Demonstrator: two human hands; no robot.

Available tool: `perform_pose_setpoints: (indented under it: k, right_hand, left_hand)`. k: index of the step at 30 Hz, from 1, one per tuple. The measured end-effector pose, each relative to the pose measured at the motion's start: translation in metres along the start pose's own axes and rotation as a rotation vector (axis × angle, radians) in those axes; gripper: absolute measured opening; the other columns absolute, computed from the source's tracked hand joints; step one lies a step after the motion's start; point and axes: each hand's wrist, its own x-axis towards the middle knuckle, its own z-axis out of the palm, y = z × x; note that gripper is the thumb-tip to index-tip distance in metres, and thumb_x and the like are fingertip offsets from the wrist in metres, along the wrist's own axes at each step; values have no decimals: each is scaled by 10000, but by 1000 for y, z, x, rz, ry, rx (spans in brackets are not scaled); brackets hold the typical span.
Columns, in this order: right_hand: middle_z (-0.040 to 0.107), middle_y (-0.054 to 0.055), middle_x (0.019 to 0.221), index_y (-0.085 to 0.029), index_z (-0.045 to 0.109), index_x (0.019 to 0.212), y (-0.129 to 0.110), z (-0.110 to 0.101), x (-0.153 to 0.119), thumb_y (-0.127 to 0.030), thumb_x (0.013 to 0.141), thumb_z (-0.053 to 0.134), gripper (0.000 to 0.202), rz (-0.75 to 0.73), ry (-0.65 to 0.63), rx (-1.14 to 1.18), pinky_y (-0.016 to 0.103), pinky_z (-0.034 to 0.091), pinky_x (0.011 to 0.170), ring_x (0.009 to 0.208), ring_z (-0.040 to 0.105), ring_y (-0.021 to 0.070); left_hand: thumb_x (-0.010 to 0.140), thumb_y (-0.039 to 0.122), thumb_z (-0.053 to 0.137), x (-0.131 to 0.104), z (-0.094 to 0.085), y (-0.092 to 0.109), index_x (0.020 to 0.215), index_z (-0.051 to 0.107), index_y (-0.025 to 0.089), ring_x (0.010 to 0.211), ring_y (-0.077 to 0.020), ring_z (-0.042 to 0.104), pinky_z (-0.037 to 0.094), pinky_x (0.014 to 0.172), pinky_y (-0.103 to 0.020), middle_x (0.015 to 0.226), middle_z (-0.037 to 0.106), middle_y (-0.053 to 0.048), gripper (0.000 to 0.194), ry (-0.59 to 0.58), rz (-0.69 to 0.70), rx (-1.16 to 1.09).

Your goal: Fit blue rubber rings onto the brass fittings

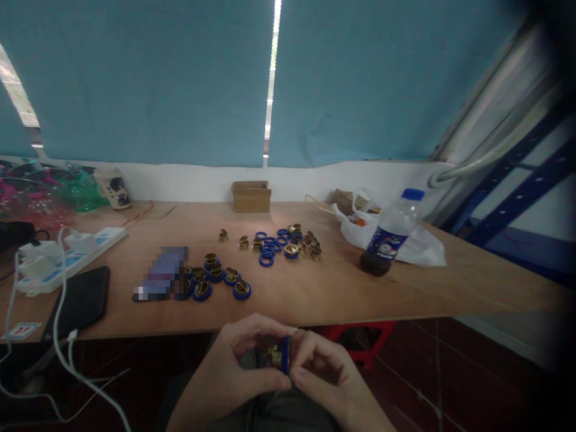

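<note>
Just past the table's front edge, above my lap, my left hand (243,366) and my right hand (321,366) hold one piece between them. It is a brass-coloured metal fitting with a blue ring (285,355) around it, turned edge-on to me. My left fingers and thumb grip the ring at top and bottom; my right fingertips pinch its right side. Similar brass fittings with blue rings (216,274) lie grouped on the table at left. Farther back are a pile of loose blue rings (269,248) and bare brass fittings (312,245).
A small cardboard box (251,198) stands at the back. At right are a cola bottle (390,234) and a white plastic bag (353,228). On the left lie a power strip (72,264) with cables, a black phone-like slab (83,300) and a blurred-out item (164,273).
</note>
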Motion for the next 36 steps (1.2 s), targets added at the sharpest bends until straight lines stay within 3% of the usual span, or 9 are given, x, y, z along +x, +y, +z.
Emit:
perform_pose_setpoints:
  k: [8, 14, 19, 25, 30, 33, 36]
  right_hand:
    - [584, -3, 762, -197, 645, 733, -3, 4, -1, -353, 785, 767, 205, 18, 42, -21, 243, 403, 647, 688, 514, 128]
    - [555, -16, 750, -196, 636, 744, -3, 4, -2, -328, 824, 734, 183, -25, 63, -66, 230, 400, 657, 690, 502, 118]
    - [618, 19, 801, -202, 633, 739, 0, 6, -1, -309, 810, 735, 165, -138, 62, -197, 298, 464, 754, 793, 583, 172]
    - [630, 10, 740, -209, 621, 761, -8, 13, -5, -152, 812, 687, 101, -377, 119, -578, 259, 491, 646, 688, 614, 157]
    - [653, 1, 755, -226, 585, 809, -11, 19, -8, -44, 793, 649, 194, -558, 121, -810, 244, 512, 645, 690, 641, 154]
    - [650, 14, 756, -225, 569, 816, -9, 21, -9, -27, 813, 610, 202, -607, 98, -905, 247, 517, 614, 671, 637, 158]
    - [626, 23, 710, -217, 565, 813, -9, 21, -12, -27, 840, 561, 191, -639, 79, -1018, 252, 494, 554, 626, 604, 159]
  left_hand:
    - [666, 118, 837, -3, 0, -1, 1058, 723, 220, 1064, -278, 678, 493, 948, -379, 1097, 742, -90, 420, -18, 7, -67]
    - [766, 195, 766, -2, 1, -2, 1045, 726, 188, 1017, -273, 684, 510, 902, -371, 1067, 738, -111, 282, 0, 26, -74]
    - [790, 221, 745, 0, 5, -5, 1013, 730, 198, 976, -251, 679, 503, 861, -343, 1022, 740, -93, 224, 55, 52, -66]
    - [849, 190, 662, 3, 13, -1, 940, 744, 214, 877, -198, 669, 503, 778, -280, 930, 749, -52, 125, 138, 74, -71]
    - [905, 231, 600, 7, 24, -3, 889, 742, 214, 875, -190, 646, 473, 818, -275, 877, 736, -34, 144, 140, 136, -185]
    - [987, 363, 454, 10, 39, -7, 808, 705, 185, 781, -167, 605, 450, 757, -262, 784, 682, -34, 356, 228, 149, -352]
    - [996, 411, 420, 14, 54, -9, 729, 641, 171, 675, -136, 536, 413, 676, -240, 684, 595, -11, 421, 292, 129, -445]
